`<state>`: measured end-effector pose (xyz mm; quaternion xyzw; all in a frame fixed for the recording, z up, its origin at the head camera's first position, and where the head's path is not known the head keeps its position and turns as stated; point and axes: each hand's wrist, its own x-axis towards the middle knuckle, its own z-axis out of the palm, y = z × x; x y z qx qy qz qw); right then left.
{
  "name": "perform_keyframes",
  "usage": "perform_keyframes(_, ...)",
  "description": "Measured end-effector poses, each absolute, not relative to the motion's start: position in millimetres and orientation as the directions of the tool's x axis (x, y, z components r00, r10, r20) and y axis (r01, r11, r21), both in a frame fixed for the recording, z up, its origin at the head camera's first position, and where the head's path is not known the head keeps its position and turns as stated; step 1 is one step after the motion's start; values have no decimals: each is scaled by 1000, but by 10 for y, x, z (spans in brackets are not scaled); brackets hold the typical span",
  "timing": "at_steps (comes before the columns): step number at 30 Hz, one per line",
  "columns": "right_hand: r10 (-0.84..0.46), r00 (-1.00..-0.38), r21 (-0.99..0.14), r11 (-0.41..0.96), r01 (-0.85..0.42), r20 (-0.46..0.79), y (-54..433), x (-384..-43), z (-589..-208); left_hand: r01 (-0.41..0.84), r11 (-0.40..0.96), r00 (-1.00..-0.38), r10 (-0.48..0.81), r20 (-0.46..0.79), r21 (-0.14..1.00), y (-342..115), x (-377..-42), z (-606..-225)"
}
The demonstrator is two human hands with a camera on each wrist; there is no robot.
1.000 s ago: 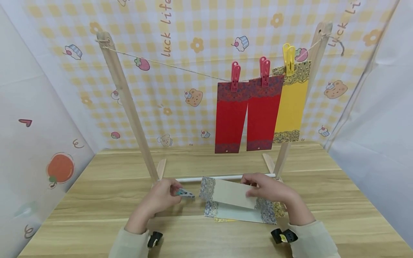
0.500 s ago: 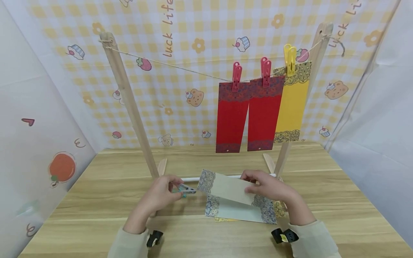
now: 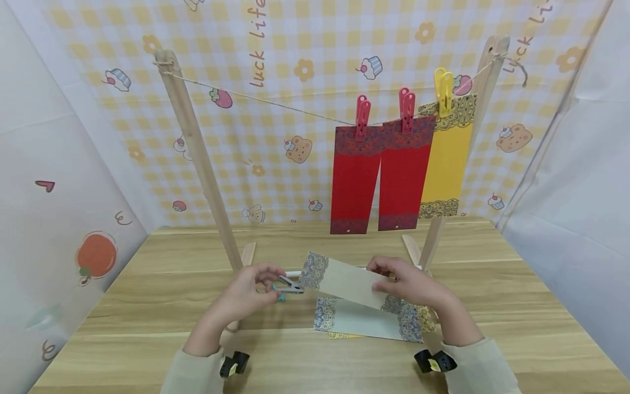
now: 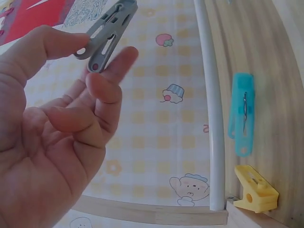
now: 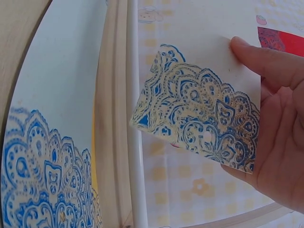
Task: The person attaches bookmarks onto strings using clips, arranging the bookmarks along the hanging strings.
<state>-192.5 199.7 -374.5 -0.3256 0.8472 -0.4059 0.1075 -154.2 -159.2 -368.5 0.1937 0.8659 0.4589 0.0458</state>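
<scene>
My left hand (image 3: 252,287) pinches a grey clothespin (image 4: 109,35) between thumb and fingertips by its handle ends. My right hand (image 3: 403,280) holds a cream paper card (image 3: 351,279) with blue lace-patterned ends, thumb on the front and fingers behind. The card's left end is tilted up and lies right by the clothespin's nose in the head view. Under it on the table, a pale blue card (image 3: 366,322) with similar patterned ends overlaps a yellow card (image 3: 344,335), mostly hidden. In the left wrist view, a teal clothespin (image 4: 243,114) and a yellow clothespin (image 4: 256,190) lie near the white rod.
A wooden frame, with a left post (image 3: 199,158) and a right post (image 3: 484,93), carries a string (image 3: 266,102). Two red cards (image 3: 355,183) hang from red clothespins (image 3: 362,117), beside a yellow card (image 3: 445,164) on a yellow clothespin. A white rod (image 4: 213,118) joins the posts low down.
My right hand has raised the cream card slightly, its left end tilting higher. The left hand has turned the clothespin and brought it slightly right, up to the card's left end.
</scene>
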Motion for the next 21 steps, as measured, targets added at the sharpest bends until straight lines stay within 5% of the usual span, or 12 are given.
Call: perform_keyframes(21, -572, -807, -824, 379, -422, 150, 1959, -1901, -3687, 276, 420, -952, 241, 187, 864, -1634, -1529, -3572)
